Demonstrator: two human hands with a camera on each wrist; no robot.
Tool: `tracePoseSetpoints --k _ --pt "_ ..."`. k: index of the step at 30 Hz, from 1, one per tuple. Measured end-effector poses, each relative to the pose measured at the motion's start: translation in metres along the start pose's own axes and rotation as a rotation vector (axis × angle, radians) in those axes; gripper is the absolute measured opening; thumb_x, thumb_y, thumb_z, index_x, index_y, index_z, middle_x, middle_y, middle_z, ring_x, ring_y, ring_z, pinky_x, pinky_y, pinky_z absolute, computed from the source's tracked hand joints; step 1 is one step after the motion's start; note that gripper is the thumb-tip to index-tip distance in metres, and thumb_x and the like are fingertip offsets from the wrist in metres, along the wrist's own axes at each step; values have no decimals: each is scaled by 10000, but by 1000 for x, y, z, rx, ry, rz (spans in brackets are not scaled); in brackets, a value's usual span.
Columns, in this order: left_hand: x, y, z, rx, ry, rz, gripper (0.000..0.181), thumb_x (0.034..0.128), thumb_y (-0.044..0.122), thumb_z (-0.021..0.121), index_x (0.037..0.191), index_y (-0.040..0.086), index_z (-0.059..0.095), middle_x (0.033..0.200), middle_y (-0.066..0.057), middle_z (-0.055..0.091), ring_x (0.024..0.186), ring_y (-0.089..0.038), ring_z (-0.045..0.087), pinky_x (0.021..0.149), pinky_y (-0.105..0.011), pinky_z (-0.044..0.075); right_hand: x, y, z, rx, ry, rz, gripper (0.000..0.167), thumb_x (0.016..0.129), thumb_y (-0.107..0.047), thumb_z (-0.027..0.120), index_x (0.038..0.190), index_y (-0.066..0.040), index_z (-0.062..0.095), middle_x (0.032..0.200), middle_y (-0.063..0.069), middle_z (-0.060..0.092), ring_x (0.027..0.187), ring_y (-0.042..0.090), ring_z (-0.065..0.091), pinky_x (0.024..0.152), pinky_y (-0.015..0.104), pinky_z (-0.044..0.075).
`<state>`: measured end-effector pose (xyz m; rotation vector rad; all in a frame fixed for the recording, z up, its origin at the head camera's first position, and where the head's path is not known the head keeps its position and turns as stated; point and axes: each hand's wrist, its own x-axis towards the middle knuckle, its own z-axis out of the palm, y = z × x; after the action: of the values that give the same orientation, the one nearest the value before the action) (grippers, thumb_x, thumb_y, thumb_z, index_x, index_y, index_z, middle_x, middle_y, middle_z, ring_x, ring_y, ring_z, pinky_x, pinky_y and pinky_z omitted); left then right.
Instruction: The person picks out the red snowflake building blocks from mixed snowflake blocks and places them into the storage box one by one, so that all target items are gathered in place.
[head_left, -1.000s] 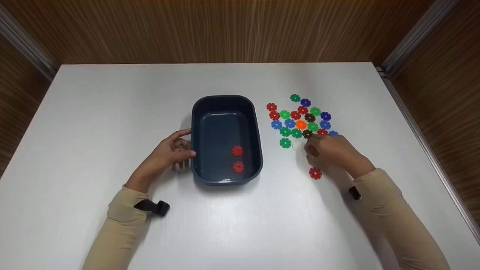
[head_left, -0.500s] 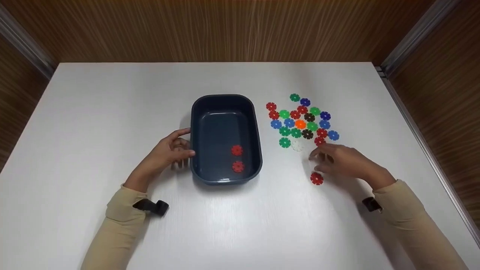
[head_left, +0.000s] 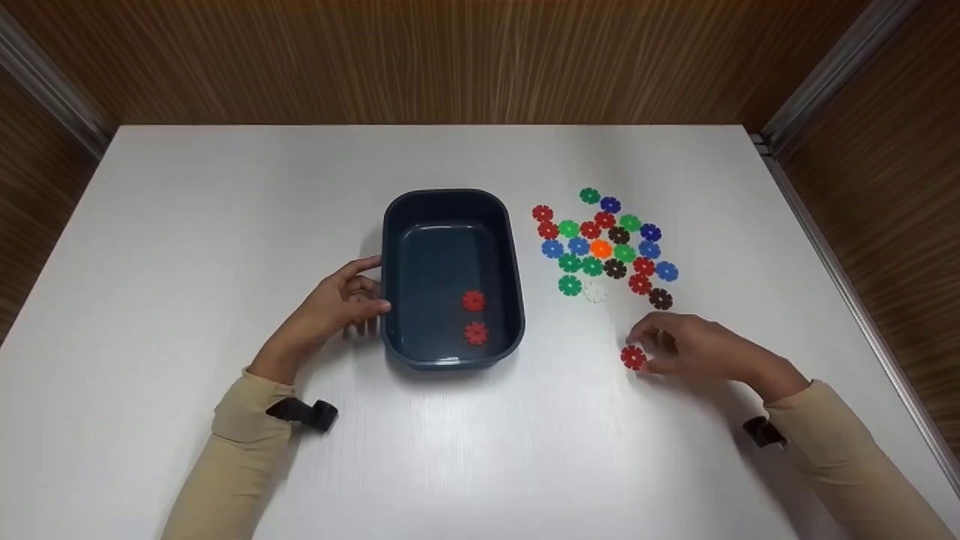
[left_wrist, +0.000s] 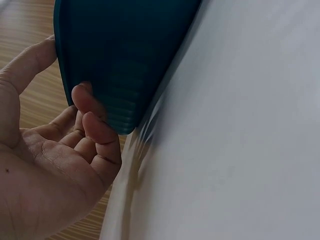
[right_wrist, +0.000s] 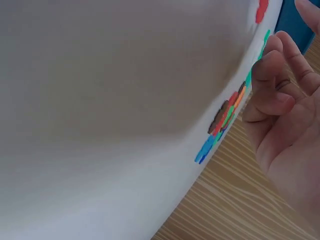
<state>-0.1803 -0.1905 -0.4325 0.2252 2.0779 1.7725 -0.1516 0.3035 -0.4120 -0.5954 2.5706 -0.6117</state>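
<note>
A dark blue plastic tub [head_left: 450,206] stands mid-table with two red notched discs [head_left: 474,301] on its floor. My left hand [head_left: 322,307] holds its left side, thumb lapping over the rim and index finger against the outer wall; in the left wrist view the other fingers curl beside that wall. Right of the tub, my right hand [head_left: 697,345] hovers with thumb and forefinger apart around a single red disc [head_left: 634,358], which lies flat. In the right wrist view, no disc sits between the fingers, and the red disc [right_wrist: 261,11] is on the table.
Beyond my right hand lies a loose cluster of notched discs: red, green, blue, a brown disc [head_left: 661,298], an orange disc [head_left: 601,249] and a white disc [head_left: 595,292]. Wood-grain panels [head_left: 450,60] border the white table [head_left: 225,195] at the back and sides.
My right hand has moved back from the cluster toward me, to the lone red disc, which shifted slightly nearer me. Red and brown discs it covered now show. My left hand stays put.
</note>
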Motion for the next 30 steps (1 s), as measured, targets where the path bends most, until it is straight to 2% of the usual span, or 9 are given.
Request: tracePoseSetpoints --k 6,18,23,30 --pt "0 -1 1 3 0 5 716 865 90 681 1482 83 318 987 -3 533 634 -123 509 558 -243 410 -2 -2 6 -62 -24 23 387 799 -276 780 1132 -162 618 922 -47 596 854 122 518 741 254 476" --pt "-1 -1 1 -18 5 5 704 863 75 678 1475 77 330 989 -4 546 631 -119 510 543 -242 406 -1 -4 9 -183 43 -47 284 825 -196 753 1090 -193 650 920 -89 632 825 75 542 705 250 486" --pt "-1 -1 1 -22 6 2 702 864 77 679 1476 89 335 980 -3 545 636 -118 506 554 -241 404 1 -7 10 -210 35 -15 288 813 -173 741 1082 -165 639 909 -63 618 812 98 528 699 274 489" --pt "0 -2 0 -29 -10 32 706 870 52 662 1481 54 308 903 16 525 645 -86 479 581 -234 414 5 -9 11 -219 13 9 289 769 -167 739 1022 -132 605 851 -44 582 752 105 507 662 260 466"
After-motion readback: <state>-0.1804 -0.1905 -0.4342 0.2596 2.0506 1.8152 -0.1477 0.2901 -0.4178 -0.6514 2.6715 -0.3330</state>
